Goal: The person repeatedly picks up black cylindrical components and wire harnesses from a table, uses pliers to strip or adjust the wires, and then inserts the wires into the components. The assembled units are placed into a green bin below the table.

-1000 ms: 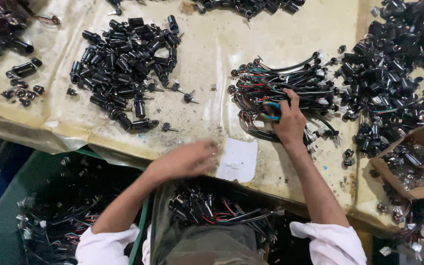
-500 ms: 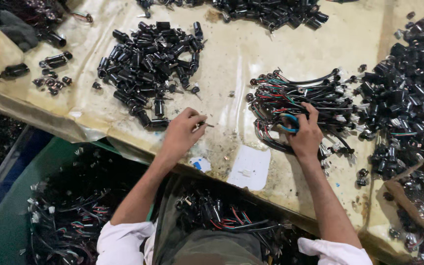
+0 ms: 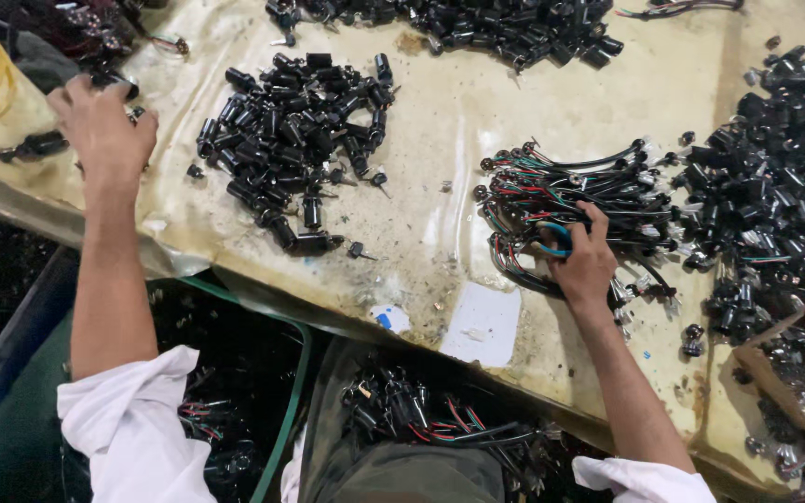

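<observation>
A worktable [image 3: 477, 121] covered with a stained, yellowish plastic sheet, seen from above; its near edge runs diagonally from upper left to lower right. The right hand [image 3: 581, 265] rests on a bundle of wire harnesses [image 3: 575, 200] at right of centre, fingers curled into the bundle and clasping some of its wires. The harnesses are thin leads in black, red, green and white, looped loosely together, with small black end pieces at the loop ends and one blue band showing just beside the fingers. The left hand [image 3: 100, 126] reaches to the far left of the table, fingers bent over a small black cylindrical part [image 3: 114, 82]; whether they actually grip it cannot be told. Between the hands lies a heap of black cylindrical parts [image 3: 295, 130]. A larger heap [image 3: 775, 177] sits just right of the harnesses, and a white paper slip [image 3: 482, 324] lies near the table edge.
</observation>
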